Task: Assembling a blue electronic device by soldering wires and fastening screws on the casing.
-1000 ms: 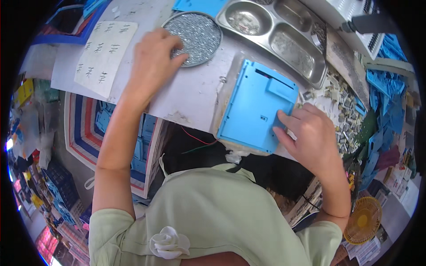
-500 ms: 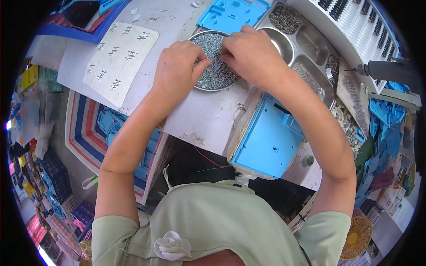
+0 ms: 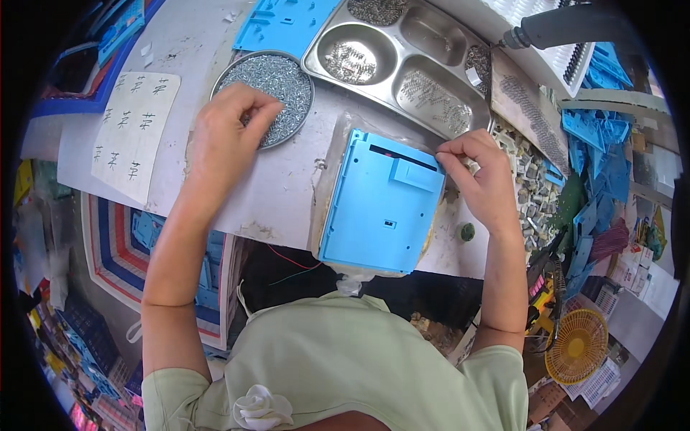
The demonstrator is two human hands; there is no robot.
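Two hands point(image 3: 224, 136), blue panel point(image 3: 374, 205) between, nearer right

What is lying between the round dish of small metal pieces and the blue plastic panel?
In the head view, a strip of pale worktop with dark marks lies there, then a translucent edging beside the panel.

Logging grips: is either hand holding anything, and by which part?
Cannot be told: anything pinched by the left hand, over the bowl of screws, or the right hand, by the blue panel, is too small to see.
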